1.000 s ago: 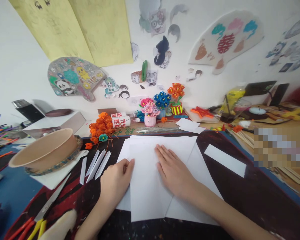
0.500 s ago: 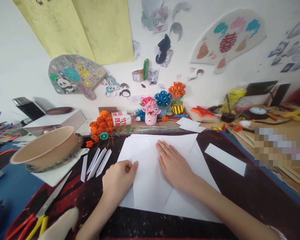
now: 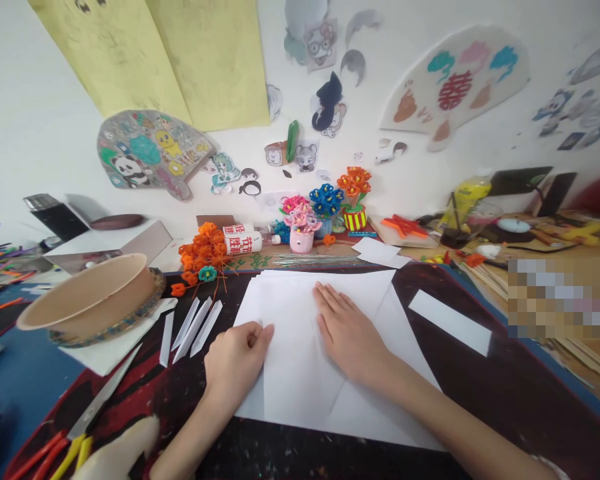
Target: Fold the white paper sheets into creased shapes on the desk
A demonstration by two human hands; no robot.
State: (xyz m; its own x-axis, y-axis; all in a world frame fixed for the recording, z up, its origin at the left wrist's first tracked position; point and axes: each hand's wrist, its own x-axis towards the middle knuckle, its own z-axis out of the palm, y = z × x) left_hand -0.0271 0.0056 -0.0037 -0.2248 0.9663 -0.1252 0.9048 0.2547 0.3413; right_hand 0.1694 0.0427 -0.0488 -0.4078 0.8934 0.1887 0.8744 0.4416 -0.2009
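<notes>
"Where do we have the white paper (image 3: pixel 295 380)?"

"Flat on the dark mat (image 3: pixel 500 400) right in front of us, under our right hand (image 3: pixel 353 340). Layered edges show at its upper left corner."

"How do we hold our 2 hands?"

"We lay the right one open and flat on the sheet, its fingers close together and pointing away from us. We curl the fingers of our left hand (image 3: pixel 236 357) at the paper's left side, thumb reaching onto it. We cannot tell whether thumb and fingers pinch the sheet."

"What do we see to our left?"

"4 narrow folded strips (image 3: pixel 193 333) near that hand, orange flowers (image 3: pixel 203 250) beyond them, then a tan bowl (image 3: pixel 105 300) farther left. Nearer to us, scissors (image 3: pixel 97 407) lie with the blades pointing away."

"And to our right?"

"We have 1 flat white strip (image 3: pixel 451 322) on the mat, apart from the paper. Beyond the paper, by the wall, we see a pink pot (image 3: pixel 301 241) and a striped pot (image 3: pixel 355 218), both with flowers."
</notes>
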